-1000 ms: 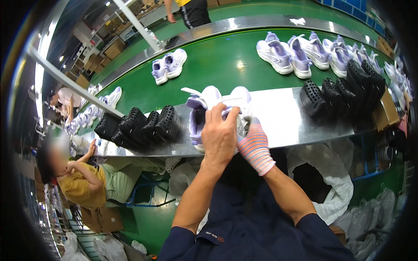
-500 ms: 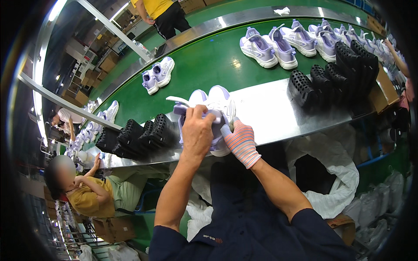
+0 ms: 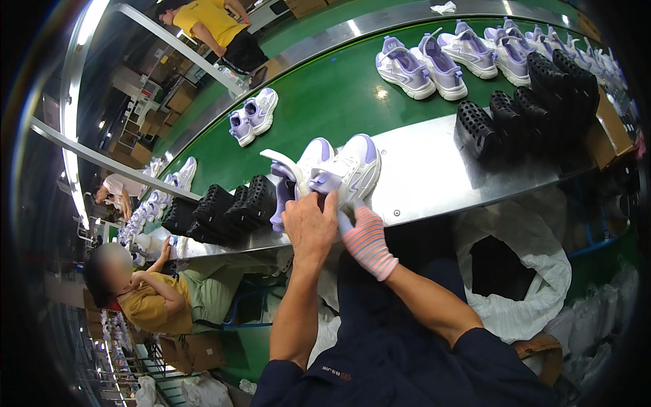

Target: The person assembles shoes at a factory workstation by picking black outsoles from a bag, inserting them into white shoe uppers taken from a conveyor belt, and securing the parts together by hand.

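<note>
Two white and lavender sneakers stand side by side on the metal ledge in front of me, toes pointing away. The right sneaker [image 3: 358, 166] is between my hands, its tongue standing up. My bare left hand [image 3: 310, 227] is closed at its opening, fingers curled over the rim; the fingertips are partly hidden. My right hand [image 3: 369, 244], in a striped knit glove, grips the same sneaker low at its heel side. The left sneaker [image 3: 315, 152] rests beside it with its strap [image 3: 279, 160] loose and sticking out to the left.
Black perforated shoe forms [image 3: 234, 210] stand left on the ledge, with more black forms [image 3: 478, 129] at right. Sneaker pairs [image 3: 424, 68] line the green belt [image 3: 325, 88]. A seated co-worker [image 3: 159, 298] is at left; another person [image 3: 217, 34] stands beyond the belt. A white sack [image 3: 542, 298] hangs below right.
My left hand has drawn back from inside the right sneaker toward its heel. That sneaker's toe now points more to the right. The standing person has moved left and bends over.
</note>
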`<control>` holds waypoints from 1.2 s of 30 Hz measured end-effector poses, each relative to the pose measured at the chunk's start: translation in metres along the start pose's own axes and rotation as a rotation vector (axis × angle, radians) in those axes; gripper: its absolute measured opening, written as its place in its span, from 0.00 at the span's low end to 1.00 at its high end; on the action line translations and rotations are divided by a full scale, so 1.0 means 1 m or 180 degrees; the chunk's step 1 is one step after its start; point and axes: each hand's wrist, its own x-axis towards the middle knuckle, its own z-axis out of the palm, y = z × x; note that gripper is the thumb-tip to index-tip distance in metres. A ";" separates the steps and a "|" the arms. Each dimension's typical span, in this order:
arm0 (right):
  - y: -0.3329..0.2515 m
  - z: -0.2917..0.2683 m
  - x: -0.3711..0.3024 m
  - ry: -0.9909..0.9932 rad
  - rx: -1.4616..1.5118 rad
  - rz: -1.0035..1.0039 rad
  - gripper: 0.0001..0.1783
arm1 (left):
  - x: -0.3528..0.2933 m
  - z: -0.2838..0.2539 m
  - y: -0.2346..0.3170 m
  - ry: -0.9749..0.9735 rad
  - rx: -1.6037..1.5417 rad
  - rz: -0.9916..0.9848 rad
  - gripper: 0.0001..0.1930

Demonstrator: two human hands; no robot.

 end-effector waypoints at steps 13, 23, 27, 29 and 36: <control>-0.044 -0.062 0.090 -0.1191 0.2537 0.2065 0.09 | 0.011 0.011 -0.003 -0.0209 -0.1291 -0.0419 0.20; 0.002 -0.063 0.069 -0.1191 0.2913 0.2395 0.06 | 0.012 0.012 -0.004 -0.0210 -0.1034 -0.0463 0.21; 0.011 -0.058 0.058 -0.1160 0.2832 0.2343 0.05 | 0.012 0.013 -0.001 -0.0183 -0.1009 -0.0432 0.21; 0.013 -0.054 0.055 -0.1156 0.2730 0.2370 0.06 | 0.012 0.012 -0.001 -0.0190 -0.0966 -0.0436 0.21; 0.008 -0.044 0.051 -0.1059 0.2602 0.2495 0.06 | 0.012 0.014 -0.003 -0.0116 -0.1074 -0.0412 0.23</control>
